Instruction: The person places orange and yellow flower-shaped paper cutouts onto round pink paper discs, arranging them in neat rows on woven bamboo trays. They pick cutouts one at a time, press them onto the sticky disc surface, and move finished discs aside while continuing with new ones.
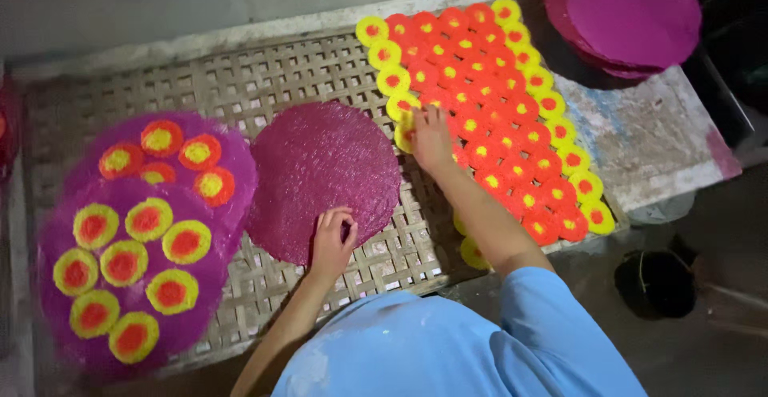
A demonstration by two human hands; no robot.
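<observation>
A plain magenta round sheet point(320, 173) lies in the middle of a woven bamboo tray point(264, 77). My left hand point(332, 241) rests on the sheet's near edge, fingers curled on it. My right hand point(430, 137) reaches to the left edge of a block of several small round discs point(488, 109), red and yellow with contrasting centres, and its fingertips pinch at one of them. Whether a disc is lifted I cannot tell.
Two magenta sheets point(136, 229) topped with several red and yellow discs lie at the tray's left. A stack of plain magenta sheets point(628, 13) sits at the top right. A dark bucket point(656, 281) stands on the floor at the right.
</observation>
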